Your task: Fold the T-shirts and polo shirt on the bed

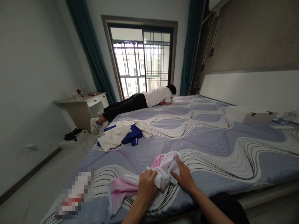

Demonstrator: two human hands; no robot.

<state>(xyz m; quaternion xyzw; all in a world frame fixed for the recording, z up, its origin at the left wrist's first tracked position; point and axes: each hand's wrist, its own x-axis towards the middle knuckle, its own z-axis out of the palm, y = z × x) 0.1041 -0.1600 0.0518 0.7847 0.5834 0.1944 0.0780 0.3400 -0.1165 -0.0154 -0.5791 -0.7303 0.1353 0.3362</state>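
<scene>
The pink-and-white garment (163,166) lies crumpled on the bed (210,146), close to its near edge and somewhat toward the near left corner. The left hand (146,183) is curled down over a bunched fold in the middle of it, fingers closed on the cloth. The right hand (184,178) lies flat and open on the white end, fingers spread and pressing it to the sheet.

The cloth looks thin, light and limp. It should crease, slide easily over the sheet and sag wherever it is not supported, and nothing about it looks breakable. A pinch at a hem, seam or corner would likely control it better than a grab in the middle, which only gathers more folds.

The near edge runs just under both wrists, so a loose end, like the pink part trailing left, could slip off. Bare sheet lies beyond and to the right of the garment. A pile of white and blue clothes (123,134) sits well apart near the left edge, and another person (140,101) lies across the far left corner. A blurred-out item (74,194) near the near left corner cannot be made out.
</scene>
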